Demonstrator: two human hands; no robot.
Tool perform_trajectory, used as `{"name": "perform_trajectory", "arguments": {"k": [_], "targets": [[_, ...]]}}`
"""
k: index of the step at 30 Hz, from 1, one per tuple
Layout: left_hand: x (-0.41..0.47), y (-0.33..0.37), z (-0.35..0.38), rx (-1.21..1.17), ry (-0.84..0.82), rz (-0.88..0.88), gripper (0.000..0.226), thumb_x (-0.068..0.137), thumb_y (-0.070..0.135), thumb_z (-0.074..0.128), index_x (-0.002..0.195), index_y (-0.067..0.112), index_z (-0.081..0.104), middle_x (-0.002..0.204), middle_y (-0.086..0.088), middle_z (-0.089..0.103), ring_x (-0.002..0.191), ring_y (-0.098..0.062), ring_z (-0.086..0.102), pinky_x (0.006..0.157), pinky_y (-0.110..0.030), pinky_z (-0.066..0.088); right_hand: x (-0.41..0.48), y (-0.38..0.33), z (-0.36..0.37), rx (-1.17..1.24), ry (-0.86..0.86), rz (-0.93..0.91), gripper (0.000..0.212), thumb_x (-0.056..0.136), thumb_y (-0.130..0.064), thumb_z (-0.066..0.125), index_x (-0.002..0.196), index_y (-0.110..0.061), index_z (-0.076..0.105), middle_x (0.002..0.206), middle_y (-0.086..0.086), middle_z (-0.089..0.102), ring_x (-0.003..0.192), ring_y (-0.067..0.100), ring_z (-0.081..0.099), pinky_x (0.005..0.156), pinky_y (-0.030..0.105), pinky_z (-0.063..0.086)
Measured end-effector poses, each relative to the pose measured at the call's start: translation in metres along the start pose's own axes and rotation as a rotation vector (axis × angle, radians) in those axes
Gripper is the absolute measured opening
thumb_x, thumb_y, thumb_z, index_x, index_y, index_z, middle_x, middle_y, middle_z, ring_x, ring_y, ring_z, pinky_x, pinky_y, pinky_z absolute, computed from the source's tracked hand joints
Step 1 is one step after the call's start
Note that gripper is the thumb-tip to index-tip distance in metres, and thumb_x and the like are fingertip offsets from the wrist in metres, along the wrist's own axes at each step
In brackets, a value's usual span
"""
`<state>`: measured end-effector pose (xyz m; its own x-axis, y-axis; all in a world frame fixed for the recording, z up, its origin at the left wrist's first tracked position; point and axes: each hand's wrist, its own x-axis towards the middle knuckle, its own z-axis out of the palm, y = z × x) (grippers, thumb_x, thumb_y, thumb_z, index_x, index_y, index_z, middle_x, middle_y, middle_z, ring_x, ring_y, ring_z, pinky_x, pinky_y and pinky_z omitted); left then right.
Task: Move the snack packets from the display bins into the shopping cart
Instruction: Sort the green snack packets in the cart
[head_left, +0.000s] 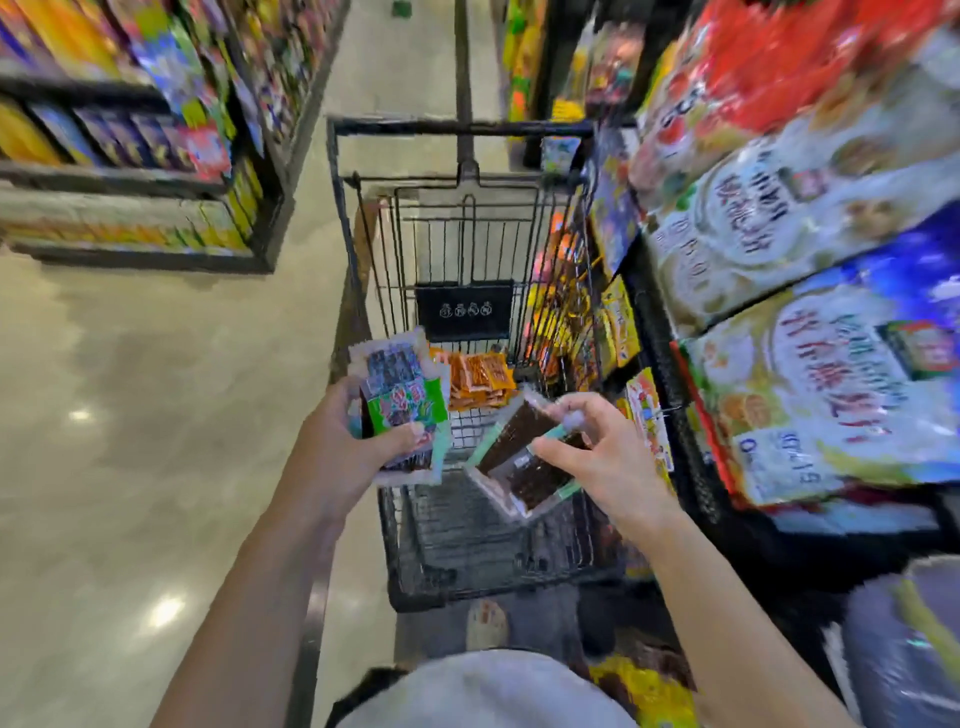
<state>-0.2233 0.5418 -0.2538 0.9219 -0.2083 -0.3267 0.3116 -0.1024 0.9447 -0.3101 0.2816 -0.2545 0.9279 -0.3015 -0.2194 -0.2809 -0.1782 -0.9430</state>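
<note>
A black wire shopping cart (363, 249) stands in front of me in the aisle. Orange snack packets (480, 376) lie in its basket. My left hand (337, 441) grips a stack of green and clear snack packets (402, 400) over the cart's left rim. My right hand (597, 457) holds clear packets with dark contents (519, 457) above the basket, thumb and fingers pinching their upper end. The whole view is blurred by motion.
Shelves of large bagged snacks (805, 260) crowd the right side, close to the cart. Small packets hang in display bins (566, 296) along the cart's right wall. A shelf unit (130, 156) stands at left across a shiny floor (130, 415).
</note>
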Motion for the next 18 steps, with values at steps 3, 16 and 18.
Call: {"name": "perform_trajectory", "arguments": {"k": [3, 16, 18], "targets": [[-0.013, 0.036, 0.002, -0.036, -0.13, 0.064, 0.049, 0.086, 0.001, 0.084, 0.12, 0.031, 0.064, 0.109, -0.001, 0.08, 0.089, -0.021, 0.081, 0.064, -0.034, 0.066, -0.044, -0.039, -0.015, 0.019, 0.122, -0.039, 0.026, 0.085, -0.016, 0.084, 0.096, -0.028, 0.063, 0.1, -0.033, 0.067, 0.107, -0.017, 0.058, 0.079, -0.002, 0.04], [-0.121, 0.119, 0.11, 0.01, -0.79, 0.181, 0.047, 0.091, -0.007, 0.074, 0.126, 0.022, 0.061, 0.102, 0.007, 0.081, 0.088, -0.025, 0.081, 0.063, -0.046, 0.067, -0.264, -0.081, -0.084, 0.074, 0.825, -0.15, 0.036, 0.079, 0.004, 0.083, 0.096, -0.02, 0.062, 0.079, -0.022, 0.066, 0.084, -0.001, 0.062, 0.083, 0.014, 0.043], [-0.148, 0.115, 0.136, 0.014, -0.892, 0.181, 0.047, 0.091, -0.01, 0.073, 0.128, 0.016, 0.06, 0.108, -0.004, 0.081, 0.091, -0.031, 0.081, 0.063, -0.051, 0.066, -0.31, -0.074, -0.096, 0.074, 0.909, -0.127, 0.035, 0.08, -0.001, 0.084, 0.095, -0.025, 0.064, 0.088, -0.016, 0.068, 0.087, 0.0, 0.062, 0.088, 0.021, 0.044]]}}
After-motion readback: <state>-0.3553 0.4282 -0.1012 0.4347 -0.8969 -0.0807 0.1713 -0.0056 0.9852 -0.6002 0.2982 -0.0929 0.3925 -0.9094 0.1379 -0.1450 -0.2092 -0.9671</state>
